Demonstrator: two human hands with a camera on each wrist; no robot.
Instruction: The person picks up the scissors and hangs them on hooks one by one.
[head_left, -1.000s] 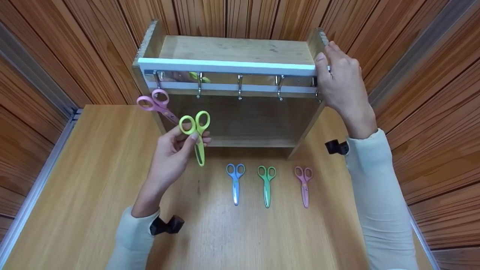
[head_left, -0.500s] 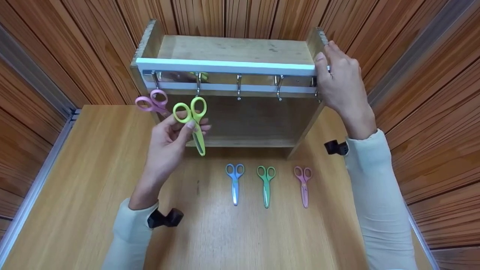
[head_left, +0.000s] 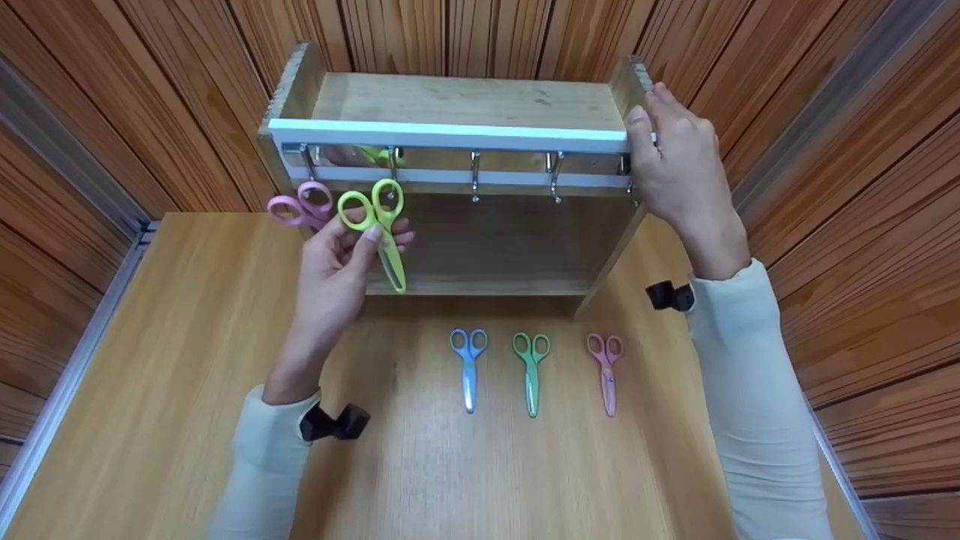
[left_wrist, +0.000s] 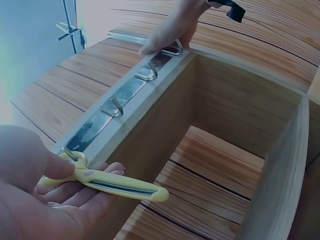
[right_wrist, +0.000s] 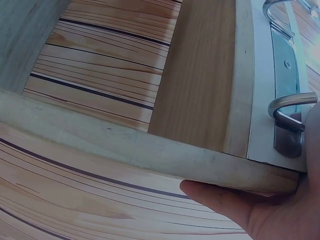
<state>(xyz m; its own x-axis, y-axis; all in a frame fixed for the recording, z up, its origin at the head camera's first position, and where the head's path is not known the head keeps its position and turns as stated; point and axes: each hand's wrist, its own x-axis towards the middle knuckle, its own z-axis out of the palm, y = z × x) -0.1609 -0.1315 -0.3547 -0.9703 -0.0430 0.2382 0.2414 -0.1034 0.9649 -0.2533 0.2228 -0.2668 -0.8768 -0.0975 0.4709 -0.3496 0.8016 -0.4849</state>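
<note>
My left hand [head_left: 330, 262] pinches yellow-green scissors [head_left: 393, 262] between thumb and fingers, handle loops upward. One loop overlaps the second hook from the left in the head view; in the left wrist view the hook tip [left_wrist: 70, 154] shows right at the handle of the scissors [left_wrist: 125, 186]. Pink-purple scissors [head_left: 307, 215] hang from the leftmost hook, their blades hidden behind my left hand. My right hand [head_left: 682, 172] grips the upper right corner of the wooden shelf [head_left: 480, 101], thumb at the front, fingers along the outer side [right_wrist: 215, 197].
Blue scissors [head_left: 469, 379], green scissors [head_left: 532, 382] and pink scissors [head_left: 608, 382] lie in a row on the wooden table [head_left: 450, 472] before the shelf. More metal hooks [head_left: 475, 180] line the white-edged rail. Wood-patterned walls [head_left: 885, 300] stand behind and at the sides.
My left hand has raised the yellow-green scissors up and slightly left, bringing their loops to the second hook. The right hand keeps its grip on the shelf corner.
</note>
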